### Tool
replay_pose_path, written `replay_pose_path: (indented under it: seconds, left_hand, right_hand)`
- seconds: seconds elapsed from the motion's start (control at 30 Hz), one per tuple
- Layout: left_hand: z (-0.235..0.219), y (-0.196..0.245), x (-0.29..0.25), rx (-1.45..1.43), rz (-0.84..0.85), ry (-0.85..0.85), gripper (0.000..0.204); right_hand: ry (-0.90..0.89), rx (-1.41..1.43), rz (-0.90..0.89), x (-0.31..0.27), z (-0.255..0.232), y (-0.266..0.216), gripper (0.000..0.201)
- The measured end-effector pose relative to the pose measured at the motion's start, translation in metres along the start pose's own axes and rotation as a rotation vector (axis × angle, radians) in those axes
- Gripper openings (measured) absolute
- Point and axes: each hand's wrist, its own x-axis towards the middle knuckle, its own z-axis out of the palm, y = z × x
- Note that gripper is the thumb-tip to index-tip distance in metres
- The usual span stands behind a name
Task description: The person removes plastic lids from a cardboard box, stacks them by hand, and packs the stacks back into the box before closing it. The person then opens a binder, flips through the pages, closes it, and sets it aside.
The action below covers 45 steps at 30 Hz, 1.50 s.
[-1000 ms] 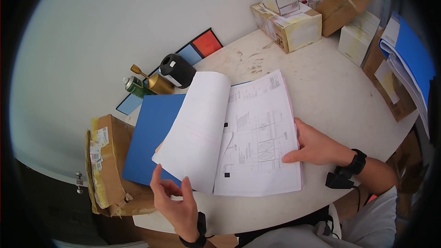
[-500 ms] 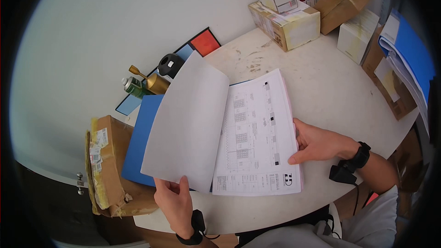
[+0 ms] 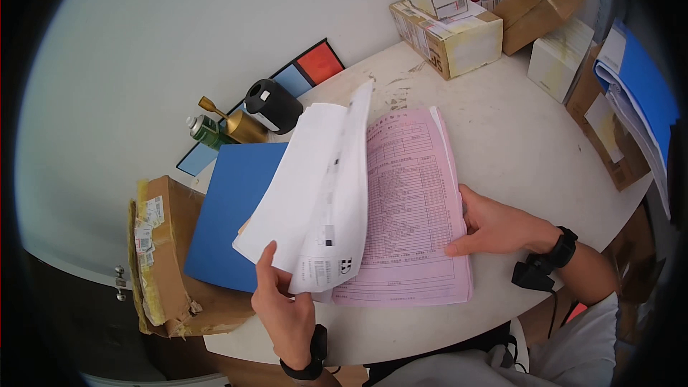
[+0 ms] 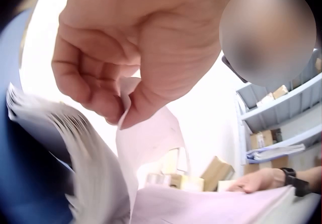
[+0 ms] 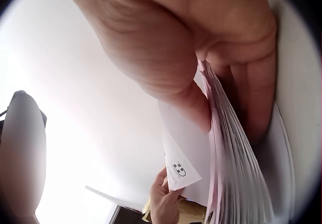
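An open blue folder (image 3: 233, 208) lies on the table with a thick paper stack. My left hand (image 3: 287, 315) pinches the lower corner of a white printed sheet (image 3: 337, 201), half turned and curved upright; in the left wrist view the left hand (image 4: 136, 48) holds a thin sheet between thumb and finger. Turned pages (image 3: 287, 186) lie to its left. On the right a pink printed form (image 3: 412, 208) tops the stack. My right hand (image 3: 502, 226) grips the stack's right edge, thumb on top; in the right wrist view the right hand (image 5: 186, 48) has its fingers beneath the sheets.
Behind the folder stand a black container (image 3: 274, 106), a gold pot (image 3: 245, 127) and a green can (image 3: 208, 131). A worn carton (image 3: 172, 258) is at the left. Several boxes (image 3: 469, 46) stack at the back right, beside another blue folder (image 3: 641, 86) at the far right.
The earlier sheet has gone over to the left, and a further one is lifted midway, uncovering the pink form. My left hand has moved slightly right; the right hand stays at the stack's edge.
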Motion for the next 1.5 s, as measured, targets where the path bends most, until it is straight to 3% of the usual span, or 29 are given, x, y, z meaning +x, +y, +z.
replay_pose_path:
  seconds: [0.03, 0.1, 0.13, 0.2, 0.27, 0.3, 0.37, 0.43, 0.47, 0.53, 0.6, 0.7, 0.73, 0.8, 0.93, 1.03, 1.07, 1.17, 1.2, 1.27, 1.33, 1.43, 1.5]
  left_hand:
    - [-0.004, -0.004, 0.001, 0.002, 0.001, 0.0, 0.072]
    - [-0.007, -0.008, 0.002, -0.004, -0.164, 0.416, 0.079]
    - [-0.007, -0.004, -0.002, -0.005, -0.165, 0.415, 0.079]
    - [-0.007, 0.012, -0.018, -0.01, 0.064, 0.247, 0.083]
    - [0.001, 0.029, -0.014, -0.06, 0.457, -0.205, 0.085]
    - [0.006, 0.031, -0.014, -0.062, 0.448, -0.197, 0.085]
    - [0.022, 0.027, -0.011, -0.002, 0.48, -0.373, 0.088]
    - [0.02, 0.014, -0.008, 0.028, 0.238, -0.251, 0.084]
    - [0.015, 0.012, -0.005, 0.033, 0.119, -0.164, 0.081]
    - [0.005, -0.004, 0.001, 0.071, -0.015, -0.006, 0.078]
    - [0.0, -0.009, 0.001, 0.121, -0.04, 0.014, 0.079]
    - [0.002, -0.003, -0.006, -0.034, 0.312, -0.195, 0.096]
    - [0.004, 0.004, -0.009, -0.034, 0.305, -0.195, 0.096]
    - [0.012, 0.018, -0.014, -0.017, 0.483, -0.372, 0.106]
    - [0.021, 0.025, -0.015, 0.081, 0.556, -0.414, 0.104]
    - [0.018, 0.009, -0.01, 0.018, 0.397, -0.351, 0.082]
    - [0.014, 0.007, -0.009, 0.022, 0.403, -0.352, 0.082]
    - [0.01, 0.006, -0.01, -0.155, 0.12, -0.091, 0.053]
    - [0.009, 0.004, -0.009, -0.154, 0.121, -0.092, 0.053]
    - [0.009, -0.006, -0.004, -0.142, -0.022, 0.018, 0.047]
    - [0.008, -0.014, -0.005, -0.169, -0.031, 0.042, 0.053]
    - [0.003, -0.002, -0.013, 0.022, -0.164, 0.268, 0.073]
    - [-0.002, 0.005, -0.024, 0.012, -0.082, 0.264, 0.074]
  right_hand:
    - [-0.001, 0.002, -0.002, 0.0, -0.001, -0.002, 0.092]
    - [-0.047, 0.043, 0.076, -0.001, -0.003, -0.005, 0.093]
    - [-0.046, 0.042, 0.077, 0.0, -0.002, -0.003, 0.093]
    - [0.104, -0.11, 0.029, 0.004, 0.006, 0.005, 0.094]
    - [0.162, -0.2, -0.037, 0.007, 0.013, 0.013, 0.092]
    - [0.234, -0.285, -0.114, 0.008, 0.015, 0.013, 0.09]
    - [0.22, -0.277, -0.074, 0.008, 0.015, 0.009, 0.089]
    - [0.229, -0.252, -0.035, 0.002, 0.01, 0.008, 0.089]
    - [0.13, -0.166, -0.002, 0.001, 0.004, 0.007, 0.092]
    - [0.029, -0.074, 0.021, 0.001, -0.002, 0.001, 0.096]
    - [-0.045, 0.001, 0.073, -0.002, -0.003, -0.01, 0.088]
    - [0.085, -0.029, 0.03, 0.0, 0.007, -0.002, 0.083]
    - [0.08, -0.03, 0.036, 0.001, 0.009, 0.003, 0.083]
    - [0.202, -0.27, -0.017, 0.005, 0.01, 0.013, 0.087]
    - [0.245, -0.315, -0.049, 0.004, 0.013, 0.011, 0.082]
    - [0.238, -0.26, -0.089, 0.003, 0.009, 0.013, 0.082]
    - [0.16, -0.188, -0.056, 0.002, 0.007, 0.008, 0.083]
    - [0.016, -0.083, 0.024, -0.004, -0.003, -0.009, 0.087]
    - [-0.058, -0.053, 0.074, -0.004, -0.004, -0.012, 0.088]
    - [-0.039, -0.028, 0.058, -0.002, -0.004, -0.006, 0.087]
    - [-0.019, -0.003, 0.043, -0.002, 0.0, -0.001, 0.085]
    - [0.116, -0.101, 0.005, 0.001, 0.009, 0.003, 0.083]
    - [0.207, -0.287, -0.019, 0.002, 0.012, 0.007, 0.086]
